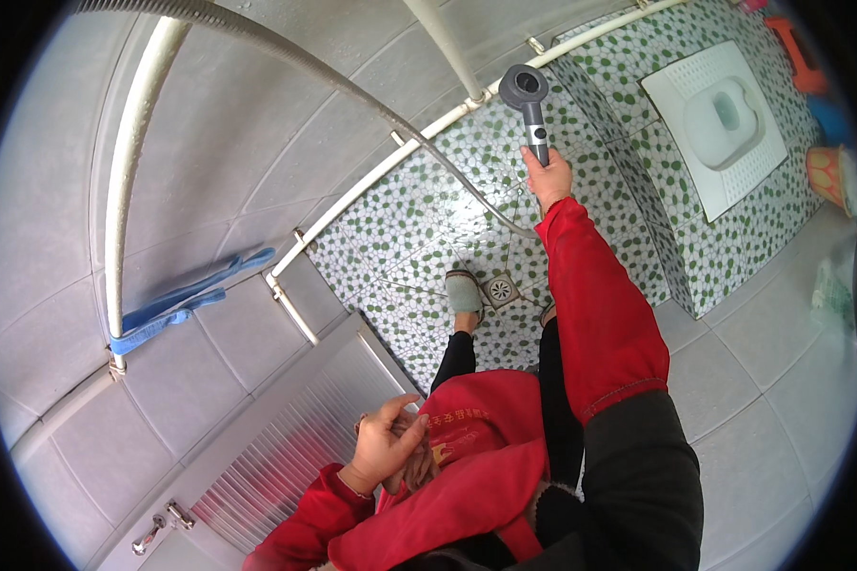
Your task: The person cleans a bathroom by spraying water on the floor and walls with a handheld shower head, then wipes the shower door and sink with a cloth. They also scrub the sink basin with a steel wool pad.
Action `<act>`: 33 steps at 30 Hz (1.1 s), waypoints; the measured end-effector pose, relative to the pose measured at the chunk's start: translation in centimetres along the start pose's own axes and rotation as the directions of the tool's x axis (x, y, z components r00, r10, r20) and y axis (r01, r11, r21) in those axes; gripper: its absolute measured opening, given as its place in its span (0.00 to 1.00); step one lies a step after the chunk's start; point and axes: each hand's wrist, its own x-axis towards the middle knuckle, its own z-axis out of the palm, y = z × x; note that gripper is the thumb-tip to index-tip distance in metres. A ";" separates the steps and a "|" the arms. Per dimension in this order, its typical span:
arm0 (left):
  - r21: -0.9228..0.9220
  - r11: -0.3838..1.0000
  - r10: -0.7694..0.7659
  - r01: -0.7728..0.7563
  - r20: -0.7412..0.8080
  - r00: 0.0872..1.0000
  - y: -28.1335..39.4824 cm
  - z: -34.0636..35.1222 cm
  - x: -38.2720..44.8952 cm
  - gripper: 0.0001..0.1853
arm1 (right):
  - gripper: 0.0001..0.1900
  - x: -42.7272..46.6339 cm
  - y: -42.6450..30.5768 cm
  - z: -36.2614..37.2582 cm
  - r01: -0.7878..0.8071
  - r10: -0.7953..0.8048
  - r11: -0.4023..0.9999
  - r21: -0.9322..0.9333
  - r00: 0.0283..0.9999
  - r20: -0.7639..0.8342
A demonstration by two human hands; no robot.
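My right hand (pixel 551 178) reaches forward over the tiled floor, gripping the handle of a dark grey handheld shower head (pixel 534 114). From that handle a grey shower hose (pixel 428 146) curves up and away to the upper left. Close to my body, my left hand (pixel 384 446) holds a crumpled brown cloth (pixel 414 464) against my red apron (pixel 485 464). Part of the cloth is hidden behind the fingers. Below the hands, the green-and-white pebble-patterned floor (pixel 407 257) looks wet and shiny. Between my feet lies a square floor drain (pixel 500 289).
A raised step at right holds a white squat toilet (pixel 746 153). Beyond it stand an orange plastic stool (pixel 796 57) and a patterned bucket (pixel 826 178). White pipes (pixel 371 178) run along the left wall. Blue cloths (pixel 168 328) hang there. A ribbed-glass door (pixel 286 442) stands lower left.
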 end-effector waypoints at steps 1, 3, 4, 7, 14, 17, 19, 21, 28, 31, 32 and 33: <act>-0.008 1.000 -0.025 0.025 0.004 1.000 -0.1 0.0 -0.1 0.17 | 0.19 -0.1 0.2 -0.1 -0.004 0.004 0.999 -0.032 1.000 0.004; 0.005 0.999 -0.044 0.044 0.015 0.999 -0.5 0.1 -0.1 0.17 | 0.19 -0.4 0.7 -0.4 -0.012 0.013 0.996 -0.092 1.000 0.009; 0.013 0.999 -0.053 0.053 0.021 0.998 -0.7 0.1 -0.1 0.17 | 0.19 -0.2 1.2 -0.7 0.013 -0.014 0.988 -0.157 1.000 -0.003; 0.034 0.999 -0.006 0.005 0.040 0.999 -0.5 0.2 0.1 0.17 | 0.21 0.0 1.7 -1.7 0.054 -0.065 0.957 -0.286 0.997 -0.030; 0.032 0.999 -0.027 0.026 0.050 0.998 -0.7 0.1 0.2 0.18 | 0.15 -3.1 0.4 -1.9 -0.032 0.032 0.999 -0.003 0.999 0.037; 0.004 1.000 -0.028 0.027 0.058 0.998 -0.6 0.1 0.1 0.18 | 0.14 -4.8 0.9 -0.4 0.004 -0.018 0.983 0.182 0.997 0.077; -0.012 0.999 -0.036 0.037 0.070 0.997 -0.5 0.0 0.0 0.18 | 0.14 -5.8 0.5 1.4 0.000 -0.020 0.973 0.229 0.996 0.086; -0.013 1.000 -0.020 0.021 0.054 0.998 -0.6 0.0 -0.2 0.17 | 0.14 -6.8 0.0 3.1 -0.001 -0.024 0.965 0.262 0.996 0.089; -0.002 1.000 -0.004 0.004 0.032 0.999 -0.6 -0.2 -1.0 0.18 | 0.14 -9.1 -1.2 5.6 0.027 -0.056 0.980 0.197 0.988 0.144; 0.021 1.000 -0.008 0.007 0.060 0.998 -0.1 -0.5 -1.4 0.18 | 0.14 -10.0 -1.8 5.1 0.038 -0.071 0.982 0.187 0.982 0.175; 0.022 1.000 -0.003 0.001 0.059 0.998 0.1 -0.5 -1.4 0.18 | 0.14 -10.4 -2.0 4.7 0.043 -0.077 0.982 0.185 0.980 0.182; 0.022 1.000 0.003 -0.005 0.057 0.998 0.2 -0.6 -1.4 0.19 | 0.14 -10.7 -2.3 4.1 0.048 -0.083 0.982 0.182 0.978 0.190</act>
